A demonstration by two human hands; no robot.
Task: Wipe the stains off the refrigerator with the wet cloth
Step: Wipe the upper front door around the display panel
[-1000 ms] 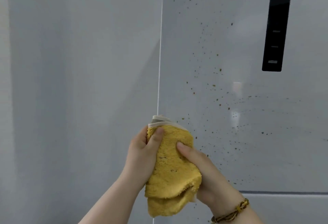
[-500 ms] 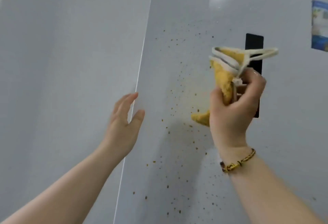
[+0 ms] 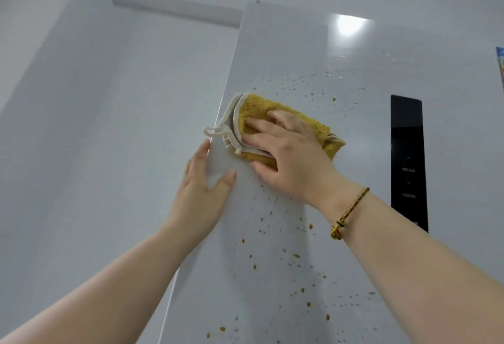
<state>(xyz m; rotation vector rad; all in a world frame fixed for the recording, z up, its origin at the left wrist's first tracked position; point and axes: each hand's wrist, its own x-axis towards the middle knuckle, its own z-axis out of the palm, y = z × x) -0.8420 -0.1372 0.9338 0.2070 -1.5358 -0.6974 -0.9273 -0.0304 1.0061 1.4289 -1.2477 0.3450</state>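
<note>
A white refrigerator door [image 3: 313, 51] fills the right of the view, speckled with small brown stains [image 3: 296, 256] from upper middle down to the bottom. A folded yellow cloth [image 3: 259, 110] with a white edge and loop lies flat against the door near its left edge. My right hand [image 3: 289, 158] presses the cloth against the door, palm down, fingers spread over it. Just below and left of the cloth, my left hand [image 3: 201, 196] rests on the door's left edge, thumb on the front face, holding nothing.
A black control panel [image 3: 407, 163] runs vertically on the door to the right of the cloth. A coloured sticker [image 3: 500, 65] shows at the right border. A white wall [image 3: 95, 125] lies left of the door.
My right hand went from holding the bunched cloth in the air to pressing it flat on the door's upper left. My left hand moved onto the door edge. The view tilted upward.
</note>
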